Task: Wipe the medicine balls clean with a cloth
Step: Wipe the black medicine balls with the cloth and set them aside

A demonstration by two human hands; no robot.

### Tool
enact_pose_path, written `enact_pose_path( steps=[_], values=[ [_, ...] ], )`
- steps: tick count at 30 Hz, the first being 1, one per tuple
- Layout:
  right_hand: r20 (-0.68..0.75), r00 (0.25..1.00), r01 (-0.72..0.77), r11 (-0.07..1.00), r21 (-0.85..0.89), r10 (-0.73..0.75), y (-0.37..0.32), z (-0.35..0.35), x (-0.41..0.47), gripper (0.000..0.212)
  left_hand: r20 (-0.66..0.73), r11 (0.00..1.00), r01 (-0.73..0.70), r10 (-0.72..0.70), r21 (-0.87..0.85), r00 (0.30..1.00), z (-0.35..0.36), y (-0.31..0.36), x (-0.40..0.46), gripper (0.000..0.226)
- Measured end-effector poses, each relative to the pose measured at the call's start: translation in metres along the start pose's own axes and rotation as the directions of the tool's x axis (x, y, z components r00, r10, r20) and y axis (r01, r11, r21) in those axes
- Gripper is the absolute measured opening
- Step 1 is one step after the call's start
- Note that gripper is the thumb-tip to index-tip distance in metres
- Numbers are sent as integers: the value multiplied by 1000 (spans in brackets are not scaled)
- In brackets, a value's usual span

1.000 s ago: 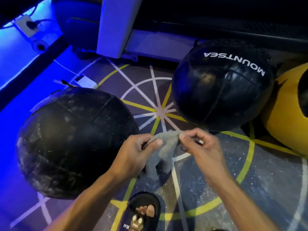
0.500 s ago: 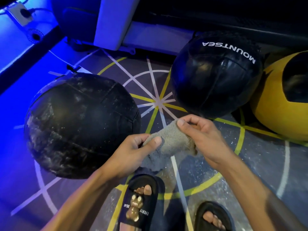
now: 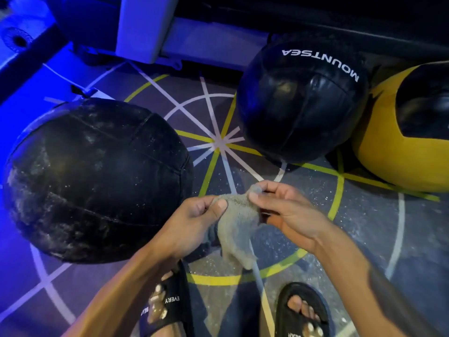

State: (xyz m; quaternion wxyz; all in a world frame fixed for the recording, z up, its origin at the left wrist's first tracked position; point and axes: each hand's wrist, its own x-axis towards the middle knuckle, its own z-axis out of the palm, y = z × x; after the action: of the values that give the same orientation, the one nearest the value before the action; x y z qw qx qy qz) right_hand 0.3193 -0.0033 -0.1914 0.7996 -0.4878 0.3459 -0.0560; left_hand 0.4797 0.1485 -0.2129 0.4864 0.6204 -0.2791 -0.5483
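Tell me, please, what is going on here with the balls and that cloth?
A person stands over three medicine balls on a marked gym floor, holding a grey cloth stretched between both hands. The left hand pinches one edge and the right hand pinches the other, with the rest hanging down. The cloth touches no ball. The dusty black ball lies at the left, a cleaner-looking black ball marked MOUNTSEA sits farther back, and a yellow and black ball lies at the right.
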Motion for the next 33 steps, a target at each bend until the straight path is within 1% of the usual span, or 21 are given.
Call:
enact_pose_path(
  steps=[1, 3, 4, 5, 6, 7, 9, 11, 12, 13, 15, 17, 19, 21, 23, 25, 26, 28, 30, 32, 33],
  values=[
    [-81, 997, -10, 998, -62, 5, -1, 2, 3, 15, -50, 997, -1, 5, 71, 999, 0, -3, 3, 49],
    [-208, 978, -9, 992, -128, -18, -3, 6, 6, 22, -144, 950, -12, 60, 312, 988, 3, -3, 2, 24],
    [-257, 966, -7, 992, -126, -26, -3, 9, 8, 25, -161, 902, -22, 100, 431, 982, 5, -3, 0, 23],
    [-295, 955, -9, 994, -106, -22, -3, 11, 9, 26, -163, 859, -43, 145, 510, 976, 9, -2, -2, 33],
    [-319, 948, -17, 997, -72, -6, -2, 14, 9, 26, -151, 843, -68, 173, 534, 973, 12, -2, -4, 38],
    [-326, 945, -27, 999, -33, 15, -1, 17, 8, 25, -130, 864, -106, 193, 492, 973, 15, -4, -5, 40],
    [-320, 946, -32, 999, 38, 43, -2, 22, 7, 19, -61, 930, -134, 164, 343, 985, 21, -6, -10, 54],
    [-309, 950, 6, 991, 134, 37, -2, 25, 3, 15, 3, 964, -108, 110, 243, 994, 23, -7, -11, 75],
    [-306, 952, 28, 985, 169, 25, -1, 25, 2, 16, 34, 975, -91, 86, 202, 996, 24, -6, -12, 82],
    [-297, 955, 42, 985, 168, 10, 0, 25, 0, 19, 40, 984, -82, 76, 157, 996, 27, -6, -12, 84],
    [-262, 965, 52, 994, 94, -26, 1, 27, -4, 24, -25, 990, -89, 92, 105, 995, 33, -9, -10, 78],
    [-235, 970, 67, 998, -4, -66, 3, 28, -6, 29, -118, 988, -94, 109, 124, 987, 38, -12, -5, 63],
    [-267, 956, 90, 987, -134, -124, 4, 25, -5, 28, -170, 989, -64, 86, 133, 982, 40, -9, -1, 45],
    [-310, 925, 124, 947, -296, -218, 5, 19, -4, 25, -198, 995, -24, 44, 100, 979, 38, -10, 1, 27],
    [-332, 897, 152, 907, -392, -293, 5, 14, -5, 21, -222, 995, -16, 37, 97, 974, 34, -12, 2, 18],
    [-332, 882, 172, 883, -436, -335, 6, 14, -7, 21, -236, 994, -20, 46, 111, 971, 33, -11, 3, 19],
    [-333, 873, 180, 871, -458, -356, 8, 14, -7, 23, -244, 996, -17, 38, 88, 969, 33, -10, 3, 20],
    [-354, 847, 207, 860, -466, -396, 10, 14, -6, 25, -233, 999, 13, -23, -46, 972, 36, -4, 3, 20],
    [-379, 829, 227, 867, -444, -411, 11, 12, -4, 26, -200, 977, 58, -100, -203, 975, 38, -1, 5, 22],
    [-363, 833, 225, 856, -466, -417, 11, 12, -2, 28, -153, 954, 65, -114, -294, 982, 37, 0, 7, 33],
    [-336, 841, 229, 842, -488, -423, 11, 13, -2, 28, -129, 955, 52, -93, -291, 987, 36, 1, 7, 43]
  ],
)
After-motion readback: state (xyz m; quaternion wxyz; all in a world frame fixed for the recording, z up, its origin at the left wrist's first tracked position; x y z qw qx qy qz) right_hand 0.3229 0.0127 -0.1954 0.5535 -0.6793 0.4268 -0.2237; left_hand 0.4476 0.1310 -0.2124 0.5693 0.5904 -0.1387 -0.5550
